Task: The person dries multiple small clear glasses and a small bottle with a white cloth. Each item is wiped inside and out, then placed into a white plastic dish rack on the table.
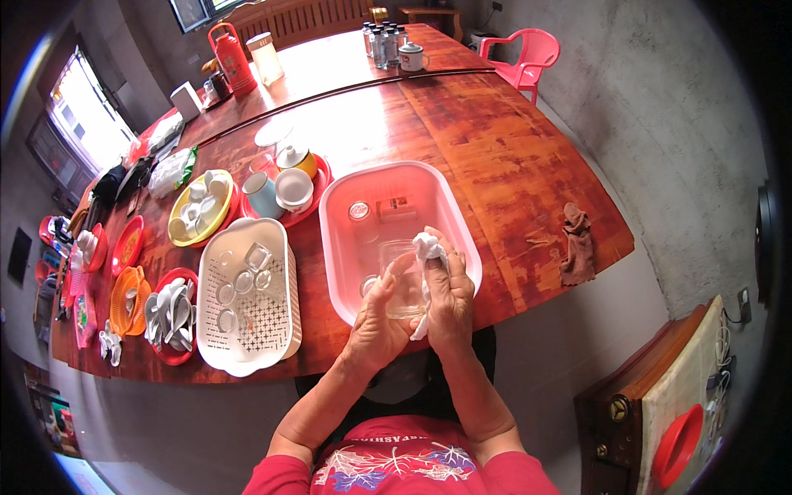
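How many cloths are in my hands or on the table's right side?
2: a white cloth in your right hand, a brown cloth on the right of the table.

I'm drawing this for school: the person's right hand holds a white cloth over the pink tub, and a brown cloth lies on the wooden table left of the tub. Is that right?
No: the head view shows the brown cloth right of the pink tub, not left. The right hand does hold the white cloth over the tub.
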